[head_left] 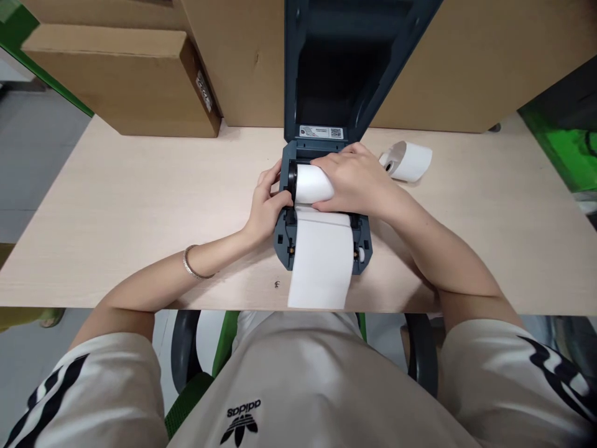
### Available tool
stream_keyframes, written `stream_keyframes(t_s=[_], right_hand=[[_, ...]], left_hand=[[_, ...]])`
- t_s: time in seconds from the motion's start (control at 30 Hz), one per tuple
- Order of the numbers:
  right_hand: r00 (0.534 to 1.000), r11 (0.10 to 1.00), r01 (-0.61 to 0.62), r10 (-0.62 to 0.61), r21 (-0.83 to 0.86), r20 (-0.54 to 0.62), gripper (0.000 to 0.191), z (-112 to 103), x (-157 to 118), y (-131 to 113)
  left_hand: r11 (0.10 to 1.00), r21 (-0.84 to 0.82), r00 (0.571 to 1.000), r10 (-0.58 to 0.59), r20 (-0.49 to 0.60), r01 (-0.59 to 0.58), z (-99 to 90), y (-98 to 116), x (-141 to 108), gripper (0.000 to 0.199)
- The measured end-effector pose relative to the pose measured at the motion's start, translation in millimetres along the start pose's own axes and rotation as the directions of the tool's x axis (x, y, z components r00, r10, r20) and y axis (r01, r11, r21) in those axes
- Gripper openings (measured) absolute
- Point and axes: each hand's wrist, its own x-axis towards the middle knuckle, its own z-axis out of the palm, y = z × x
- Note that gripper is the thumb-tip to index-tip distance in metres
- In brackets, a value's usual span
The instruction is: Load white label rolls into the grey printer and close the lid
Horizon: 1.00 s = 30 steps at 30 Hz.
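A dark blue-grey label printer (283, 239) stands on the table with its lid (293, 74) raised. In its bay sits a white label roll (311, 183). A wide strip of label paper (321, 261) runs from the roll over the printer's front and reaches the table edge. My left hand (268, 202) grips the printer's left side, its thumb over the rim by the black roll holder (292, 179). From the right, my right hand (352, 180) is closed over the roll's right end, thumb at the front, fingers behind. That end is hidden under the hand.
Behind me to the right lies a second, partly unwound white roll (410, 162) on the wooden table (163, 199). A cardboard box (125, 87) stands at the back left. Large cardboard (448, 68) walls off the table's far side. A small dark mark (277, 284) shows near the front edge.
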Motion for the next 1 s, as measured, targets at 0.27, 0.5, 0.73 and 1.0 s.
stream_keyframes(t_s=[0.27,0.5,0.73,1.0], right_hand=[[0.982,0.998,-0.025,0.035,0.059,-0.185,0.070,-50.6,-25.6,-3.5],[0.963,0.983,-0.140,0.164,0.122,-0.216,0.091,-114.6,-73.5,45.1],[0.911,0.928,-0.374,0.369,-0.009,0.184,0.062,-75.2,-40.0,98.4],[0.890,0.936,-0.346,0.308,0.058,0.337,0.070,-30.5,-11.5,92.7]], left_hand=[[1.000,0.011,0.999,0.024,0.044,-0.025,-1.2,-5.6,1.2,0.090],[0.999,-0.038,0.997,0.037,0.066,-0.034,-1.9,-14.0,2.5,0.089],[0.997,-0.031,0.995,0.071,0.063,-0.069,-4.8,-14.9,3.3,0.089],[0.999,-0.033,0.999,0.034,0.021,-0.033,-3.1,-4.3,0.3,0.092]])
